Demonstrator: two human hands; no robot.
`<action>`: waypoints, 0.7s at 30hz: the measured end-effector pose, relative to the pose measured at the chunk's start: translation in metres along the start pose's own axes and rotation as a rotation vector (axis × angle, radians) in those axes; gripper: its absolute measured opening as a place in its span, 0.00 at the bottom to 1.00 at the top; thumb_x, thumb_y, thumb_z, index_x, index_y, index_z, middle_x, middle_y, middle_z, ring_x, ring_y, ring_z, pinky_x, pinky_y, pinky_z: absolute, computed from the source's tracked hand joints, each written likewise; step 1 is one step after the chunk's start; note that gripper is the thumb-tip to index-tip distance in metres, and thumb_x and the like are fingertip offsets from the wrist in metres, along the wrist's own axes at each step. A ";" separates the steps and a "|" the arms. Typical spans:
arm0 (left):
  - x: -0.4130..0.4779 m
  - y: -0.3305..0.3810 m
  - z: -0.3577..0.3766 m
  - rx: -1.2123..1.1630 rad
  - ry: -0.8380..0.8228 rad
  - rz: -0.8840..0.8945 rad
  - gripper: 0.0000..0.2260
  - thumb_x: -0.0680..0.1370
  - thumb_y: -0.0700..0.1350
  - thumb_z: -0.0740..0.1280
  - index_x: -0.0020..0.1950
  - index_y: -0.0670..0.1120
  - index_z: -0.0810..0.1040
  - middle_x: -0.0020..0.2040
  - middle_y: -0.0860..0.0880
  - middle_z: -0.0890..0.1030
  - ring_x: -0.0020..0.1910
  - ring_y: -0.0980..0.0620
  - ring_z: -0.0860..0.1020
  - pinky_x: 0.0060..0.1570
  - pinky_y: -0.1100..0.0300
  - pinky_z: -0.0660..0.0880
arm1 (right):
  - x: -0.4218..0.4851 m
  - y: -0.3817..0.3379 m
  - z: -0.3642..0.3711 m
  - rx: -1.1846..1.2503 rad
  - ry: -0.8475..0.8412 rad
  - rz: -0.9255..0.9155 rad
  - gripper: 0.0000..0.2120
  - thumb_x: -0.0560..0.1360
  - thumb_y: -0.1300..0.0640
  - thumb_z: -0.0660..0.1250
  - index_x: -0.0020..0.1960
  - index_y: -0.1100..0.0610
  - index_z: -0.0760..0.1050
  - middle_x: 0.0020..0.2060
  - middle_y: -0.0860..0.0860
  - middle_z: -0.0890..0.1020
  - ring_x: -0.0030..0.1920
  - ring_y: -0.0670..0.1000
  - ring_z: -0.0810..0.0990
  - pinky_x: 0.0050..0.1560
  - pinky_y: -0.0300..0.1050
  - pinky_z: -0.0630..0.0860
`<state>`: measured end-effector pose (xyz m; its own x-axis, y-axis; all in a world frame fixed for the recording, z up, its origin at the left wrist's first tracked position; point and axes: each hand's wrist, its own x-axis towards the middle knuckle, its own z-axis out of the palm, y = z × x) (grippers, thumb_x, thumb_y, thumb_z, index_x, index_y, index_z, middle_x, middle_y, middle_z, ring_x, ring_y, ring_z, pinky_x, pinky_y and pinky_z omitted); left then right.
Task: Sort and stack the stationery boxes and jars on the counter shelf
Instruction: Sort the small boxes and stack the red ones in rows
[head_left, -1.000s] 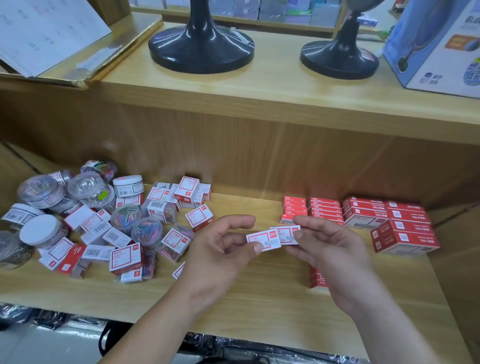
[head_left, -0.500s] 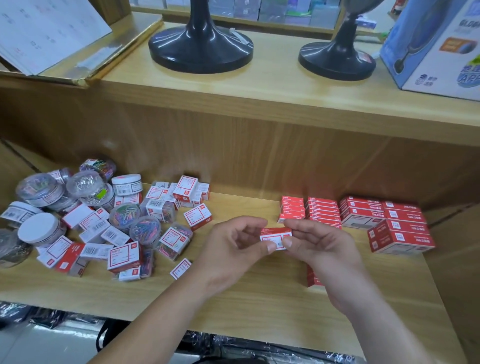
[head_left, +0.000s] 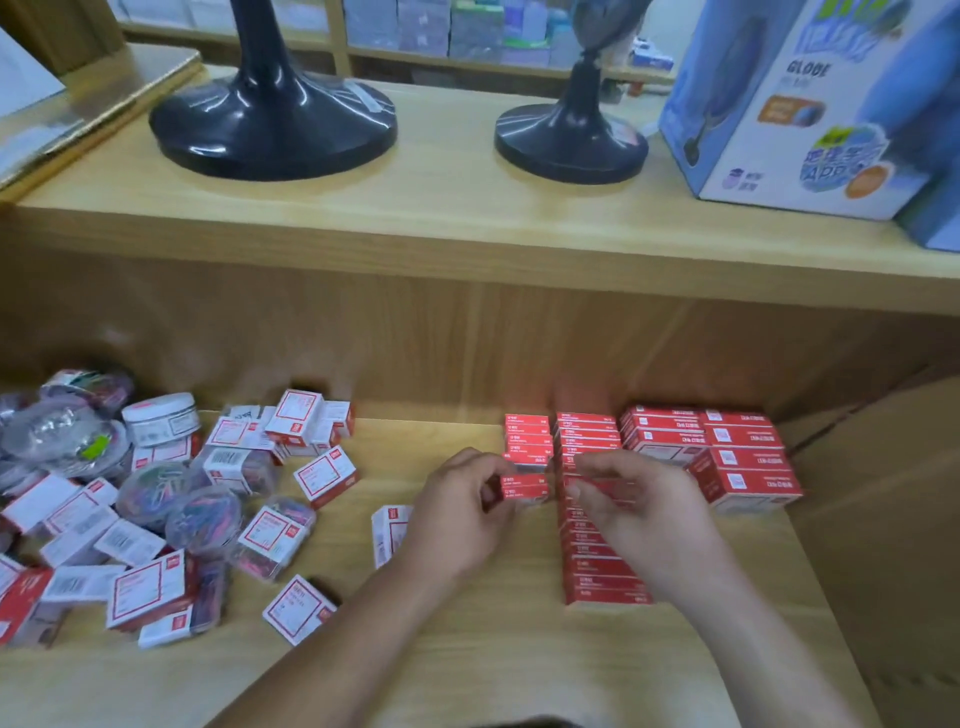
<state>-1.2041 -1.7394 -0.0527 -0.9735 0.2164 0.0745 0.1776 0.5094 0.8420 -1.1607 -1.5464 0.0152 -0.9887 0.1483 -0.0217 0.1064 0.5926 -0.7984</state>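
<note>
Since a moment ago both hands have gone forward from the shelf's front edge to the sorted red rows, and the two boxes held together then are now apart; the left hand (head_left: 460, 514) has its grip closed on a small red box (head_left: 524, 487), thumb and curled fingers pinching its left end; the box is flat and oblong, red with a white label patch and fine print too blurred to read; it sits just in front of a short row of like boxes (head_left: 527, 441) by the back wall; the right hand (head_left: 636, 506) has its grip closed on a second small red box (head_left: 605, 487), fingers curled over the top, right at the long column of red boxes (head_left: 602, 571) that runs toward the front; blur hides whether that box touches the column; right of the column stand larger red boxes (head_left: 743, 467), stacked two high; on the left of the shelf (head_left: 467, 665) lies a loose heap of white-and-red boxes (head_left: 145, 592), some tipped, mixed with clear jars of coloured clips (head_left: 150, 486) and a white-lidded jar (head_left: 162, 418); one white-and-red box (head_left: 390, 535) lies near the left wrist; above, the counter (head_left: 441, 218) carries two black stand bases (head_left: 272, 124) and a blue globe carton (head_left: 810, 104).
</note>
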 end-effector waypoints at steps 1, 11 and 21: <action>0.004 0.003 0.003 0.023 0.001 0.015 0.15 0.70 0.40 0.78 0.52 0.55 0.83 0.42 0.59 0.77 0.36 0.60 0.76 0.39 0.63 0.75 | 0.004 0.004 -0.002 -0.035 0.023 -0.013 0.08 0.73 0.55 0.76 0.51 0.47 0.84 0.46 0.39 0.85 0.49 0.40 0.83 0.56 0.48 0.80; 0.009 -0.013 0.003 0.510 0.057 0.112 0.18 0.72 0.64 0.67 0.50 0.51 0.80 0.45 0.51 0.75 0.48 0.47 0.76 0.49 0.51 0.76 | 0.036 0.018 0.008 -0.554 0.041 -0.317 0.16 0.68 0.47 0.78 0.54 0.50 0.84 0.52 0.44 0.77 0.57 0.51 0.77 0.51 0.53 0.80; 0.004 -0.011 0.018 0.748 0.125 0.232 0.16 0.78 0.60 0.62 0.49 0.49 0.79 0.44 0.51 0.74 0.43 0.48 0.76 0.35 0.54 0.76 | 0.035 0.033 0.026 -0.629 0.048 -0.394 0.11 0.69 0.52 0.78 0.51 0.50 0.86 0.55 0.53 0.78 0.59 0.58 0.75 0.53 0.53 0.79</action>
<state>-1.2077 -1.7289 -0.0715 -0.9009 0.3129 0.3007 0.3844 0.8970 0.2183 -1.1947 -1.5424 -0.0272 -0.9619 -0.1435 0.2329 -0.2010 0.9483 -0.2455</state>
